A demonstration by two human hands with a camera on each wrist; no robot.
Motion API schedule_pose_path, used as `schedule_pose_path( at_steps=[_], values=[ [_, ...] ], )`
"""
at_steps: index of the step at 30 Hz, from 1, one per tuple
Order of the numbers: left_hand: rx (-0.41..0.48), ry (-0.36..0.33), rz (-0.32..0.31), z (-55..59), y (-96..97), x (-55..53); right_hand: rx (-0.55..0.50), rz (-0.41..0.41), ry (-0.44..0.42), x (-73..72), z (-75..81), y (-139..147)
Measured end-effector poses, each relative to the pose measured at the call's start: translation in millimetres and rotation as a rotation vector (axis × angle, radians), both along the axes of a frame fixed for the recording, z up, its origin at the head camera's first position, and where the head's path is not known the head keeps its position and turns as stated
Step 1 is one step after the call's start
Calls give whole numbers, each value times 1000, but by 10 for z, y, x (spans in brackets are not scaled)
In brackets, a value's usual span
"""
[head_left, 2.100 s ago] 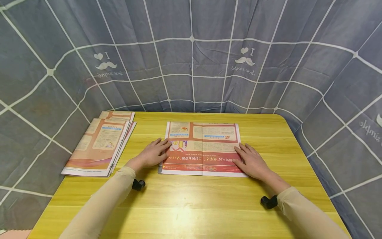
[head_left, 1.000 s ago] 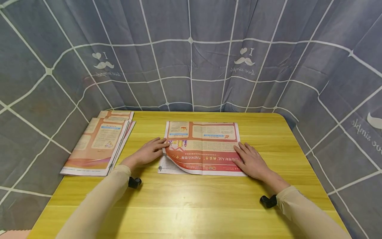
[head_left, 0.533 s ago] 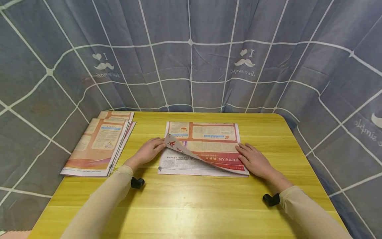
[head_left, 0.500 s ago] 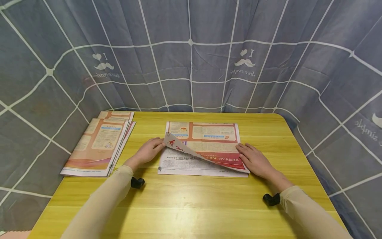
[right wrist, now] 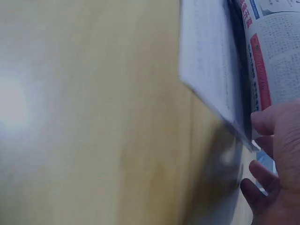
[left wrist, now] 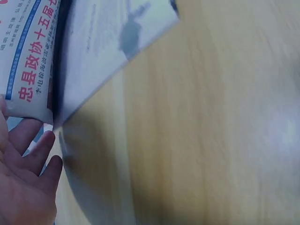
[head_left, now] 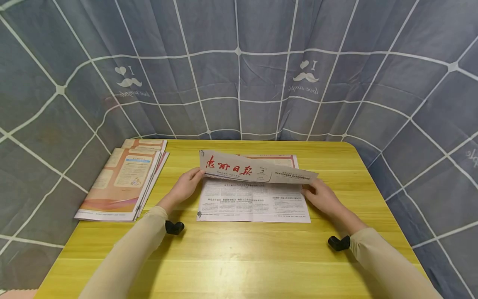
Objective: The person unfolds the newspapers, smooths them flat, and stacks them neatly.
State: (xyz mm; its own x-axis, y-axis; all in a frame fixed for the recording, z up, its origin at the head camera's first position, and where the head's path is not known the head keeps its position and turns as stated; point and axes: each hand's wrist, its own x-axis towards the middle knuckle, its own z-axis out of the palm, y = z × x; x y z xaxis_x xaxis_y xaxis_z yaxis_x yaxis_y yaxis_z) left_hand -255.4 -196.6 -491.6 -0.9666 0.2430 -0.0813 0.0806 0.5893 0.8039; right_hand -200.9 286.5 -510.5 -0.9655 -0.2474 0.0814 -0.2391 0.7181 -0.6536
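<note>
Left hand [head_left: 186,182] at nine o'clock and right hand [head_left: 324,198] at three pinch the newspaper flap [head_left: 257,172]; best lifted evenly, tension light.

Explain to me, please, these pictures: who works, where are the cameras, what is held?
There is no machine: a person works with a bare left hand and right hand. The wide picture is taken from the head; the two close ones come from the left wrist camera and the right wrist camera. On the table lie a newspaper in front of the person and a stack of newspapers at the left. Each hand holds one end of the newspaper's raised flap.
</note>
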Motion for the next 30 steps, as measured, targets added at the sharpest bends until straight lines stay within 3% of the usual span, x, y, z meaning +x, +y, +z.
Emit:
schedule_pose_path(
  at_steps=[7,12,23,30],
  values=[
    [144,33,46,91,61,-36,-188,-126,-62,-166,81,-49],
    [213,50,58,193,82,-61,-259,-197,-85,-263,110,-67],
    [186,107,49,398,143,-58,-363,-295,5,-362,81,-123],
    [310,137,26,373,219,-92,-426,-286,46,-374,72,-155]
  ],
)
